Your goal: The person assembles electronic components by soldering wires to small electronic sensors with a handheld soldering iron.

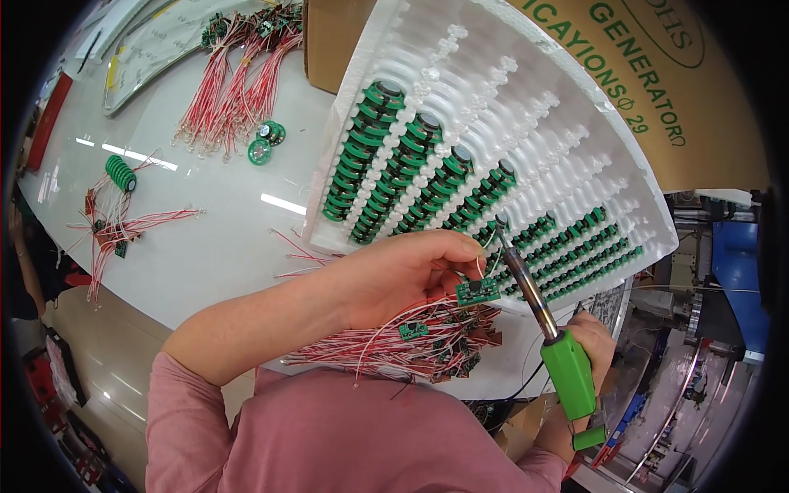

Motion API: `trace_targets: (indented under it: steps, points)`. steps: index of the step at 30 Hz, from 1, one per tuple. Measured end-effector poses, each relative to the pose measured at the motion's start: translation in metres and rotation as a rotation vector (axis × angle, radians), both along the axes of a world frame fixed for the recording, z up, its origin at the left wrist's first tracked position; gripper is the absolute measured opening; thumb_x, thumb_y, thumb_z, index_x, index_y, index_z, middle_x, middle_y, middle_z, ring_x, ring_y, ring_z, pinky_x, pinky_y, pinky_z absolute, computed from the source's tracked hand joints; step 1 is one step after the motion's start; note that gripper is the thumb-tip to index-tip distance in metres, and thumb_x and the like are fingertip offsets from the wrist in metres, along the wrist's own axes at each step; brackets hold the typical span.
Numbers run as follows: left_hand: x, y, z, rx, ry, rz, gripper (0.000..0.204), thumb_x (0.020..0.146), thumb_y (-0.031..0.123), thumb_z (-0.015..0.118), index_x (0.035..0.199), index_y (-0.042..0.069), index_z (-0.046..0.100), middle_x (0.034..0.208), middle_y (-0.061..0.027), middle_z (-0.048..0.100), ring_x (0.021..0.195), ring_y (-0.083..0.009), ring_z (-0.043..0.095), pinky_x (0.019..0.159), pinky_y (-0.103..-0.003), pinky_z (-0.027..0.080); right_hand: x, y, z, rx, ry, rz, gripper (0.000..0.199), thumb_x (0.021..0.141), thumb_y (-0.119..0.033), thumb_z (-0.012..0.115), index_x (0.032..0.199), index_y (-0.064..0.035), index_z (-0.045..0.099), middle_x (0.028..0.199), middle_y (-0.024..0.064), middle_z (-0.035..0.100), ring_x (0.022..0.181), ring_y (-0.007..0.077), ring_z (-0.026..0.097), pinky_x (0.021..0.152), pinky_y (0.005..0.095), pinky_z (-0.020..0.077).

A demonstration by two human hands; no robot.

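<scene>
Many red-white wires (386, 349) lay at six o'clock | left hand (403, 275) pinched a wired circuit board (478, 291) at four, right hand (593, 341) gripped a soldering iron (534, 300) | foam tray (526, 123) sat at one | step: apparently soldering; next move needed steadiness

The foam tray (485, 49) is on the middle and right of the table (205, 246), with rows of discs (411, 152) in it. A cardboard box (699, 99) is behind the tray, to the right. Left of the tray, far back, lie wires (214, 99), with loose discs (260, 152) close by. Farther left sits a disc stack (121, 174). A wire pile (378, 349) lies nearest the person. The left hand (394, 271), with a circuit board (477, 291) at its fingers, is between pile and tray. Right of it, the soldering iron (546, 320) is in the right hand (593, 341).
</scene>
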State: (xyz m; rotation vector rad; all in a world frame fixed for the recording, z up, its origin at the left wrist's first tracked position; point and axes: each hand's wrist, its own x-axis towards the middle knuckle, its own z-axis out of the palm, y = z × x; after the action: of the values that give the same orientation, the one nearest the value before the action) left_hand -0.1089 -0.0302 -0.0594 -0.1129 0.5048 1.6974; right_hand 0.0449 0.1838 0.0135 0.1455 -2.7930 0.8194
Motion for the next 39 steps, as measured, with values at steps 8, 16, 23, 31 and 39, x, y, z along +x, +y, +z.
trace_targets:
  steps: [8, 16, 23, 31, 39]
  points:
    - [0.000, -0.002, -0.003, 0.034, 0.016, -0.008, 0.014, 0.082, 0.020, 0.052, 0.085, 0.007, 0.053, 0.084, -0.0007, 0.051, 0.079, -0.0108, 0.047, 0.071, -0.026, 0.041, 0.002, -0.001, -0.007, -0.080, -0.007, -0.013, 0.027, 0.056, -0.012, 0.068, 0.079, -0.0038, 0.058, 0.056, 0.0048, 0.051, 0.048, 0.0196, 0.045, 0.047, 0.0290, 0.0343]
    - [0.000, -0.002, -0.006, 0.082, 0.066, -0.023, 0.016, 0.083, 0.023, 0.050, 0.083, 0.007, 0.053, 0.081, 0.0004, 0.050, 0.077, -0.0095, 0.046, 0.069, -0.024, 0.039, 0.011, 0.006, -0.025, -0.150, 0.046, 0.058, 0.023, 0.061, -0.002, 0.065, 0.081, 0.0023, 0.053, 0.064, 0.0091, 0.051, 0.054, 0.0184, 0.049, 0.059, 0.0285, 0.0441]
    - [0.004, -0.002, -0.009, 0.095, 0.049, 0.011, 0.015, 0.080, 0.025, 0.054, 0.082, 0.011, 0.057, 0.081, 0.0032, 0.053, 0.068, -0.0055, 0.039, 0.064, -0.019, 0.034, 0.018, 0.005, -0.028, -0.321, -0.129, -0.097, 0.016, 0.069, 0.001, 0.065, 0.079, 0.0018, 0.053, 0.061, 0.0091, 0.050, 0.051, 0.0155, 0.047, 0.052, 0.0230, 0.0398]
    - [0.004, -0.004, -0.008, 0.102, 0.029, 0.010, 0.015, 0.080, 0.024, 0.055, 0.082, 0.010, 0.057, 0.082, 0.0027, 0.053, 0.067, -0.0055, 0.040, 0.064, -0.018, 0.034, 0.009, -0.013, -0.017, 0.114, 0.023, -0.107, 0.025, 0.069, 0.002, 0.066, 0.057, -0.0052, 0.045, 0.056, 0.0061, 0.045, 0.045, 0.0202, 0.042, 0.041, 0.0299, 0.0303]
    - [0.004, -0.004, -0.011, 0.134, 0.040, 0.002, 0.015, 0.079, 0.025, 0.055, 0.082, 0.010, 0.056, 0.083, 0.0028, 0.053, 0.068, -0.0056, 0.041, 0.064, -0.019, 0.035, 0.005, -0.017, -0.015, 0.112, 0.047, -0.084, 0.023, 0.068, 0.002, 0.066, 0.059, -0.0056, 0.046, 0.056, 0.0071, 0.046, 0.045, 0.0223, 0.042, 0.041, 0.0304, 0.0305]
